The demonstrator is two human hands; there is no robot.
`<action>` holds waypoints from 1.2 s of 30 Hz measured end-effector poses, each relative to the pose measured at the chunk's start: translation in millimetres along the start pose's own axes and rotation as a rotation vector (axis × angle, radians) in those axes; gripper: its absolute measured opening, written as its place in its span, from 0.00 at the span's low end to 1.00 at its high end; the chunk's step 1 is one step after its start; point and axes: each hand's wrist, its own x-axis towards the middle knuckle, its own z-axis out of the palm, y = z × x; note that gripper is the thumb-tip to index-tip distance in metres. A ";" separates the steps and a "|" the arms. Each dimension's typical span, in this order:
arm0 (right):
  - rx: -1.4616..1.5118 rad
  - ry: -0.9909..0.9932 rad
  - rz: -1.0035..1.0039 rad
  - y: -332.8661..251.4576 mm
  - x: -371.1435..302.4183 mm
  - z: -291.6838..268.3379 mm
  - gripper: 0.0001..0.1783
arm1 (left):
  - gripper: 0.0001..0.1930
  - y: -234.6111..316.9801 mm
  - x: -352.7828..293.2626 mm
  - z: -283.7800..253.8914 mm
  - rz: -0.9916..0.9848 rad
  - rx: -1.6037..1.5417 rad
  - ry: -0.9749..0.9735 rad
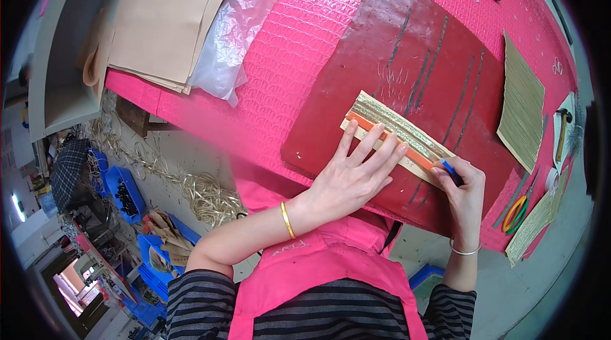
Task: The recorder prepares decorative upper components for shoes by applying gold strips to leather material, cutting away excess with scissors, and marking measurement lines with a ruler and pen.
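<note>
My left hand [347, 181] lies with its fingers spread and stretched out, the fingertips pressing on an orange strip [361, 122] like a ruler. That strip lies lengthwise on a narrow piece of gold glittery sheet [388, 117] with pale edges. Near the right end of the piece, my right hand [464, 190] is closed round a slim blue tool [453, 171]; its tip is hidden, so I cannot tell if it is a pen or a knife. Underneath is a dark red board [356, 79] with several black lines and scratches.
Pink quilted covering [299, 41] spreads over the table. Brown paper sheets [168, 19] and clear plastic [238, 28] lie at the far left. On the right are a gold ribbed sheet [522, 104], scissors [517, 213] and a hammer [561, 136]. Gold strip scraps [207, 197] heap on the floor.
</note>
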 end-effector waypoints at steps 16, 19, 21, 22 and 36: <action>-0.111 0.035 -0.092 -4.9 -8.4 3.0 0.08 | 0.29 -0.6 0.3 -0.6 0.023 0.025 0.019; -0.231 0.392 -0.233 -15.5 -6.4 -18.7 0.06 | 0.27 0.0 0.4 -2.6 -0.008 0.040 0.022; 0.046 0.807 -0.338 7.5 -20.6 -30.9 0.13 | 0.26 2.6 3.3 -5.2 -0.029 0.056 0.001; 0.168 1.013 -0.412 7.4 -16.8 -29.9 0.25 | 0.26 4.1 4.7 -5.9 -0.030 0.076 -0.006; 0.287 0.284 -0.195 21.3 -19.2 15.3 0.06 | 0.27 17.5 13.4 -4.4 -0.014 0.275 -0.077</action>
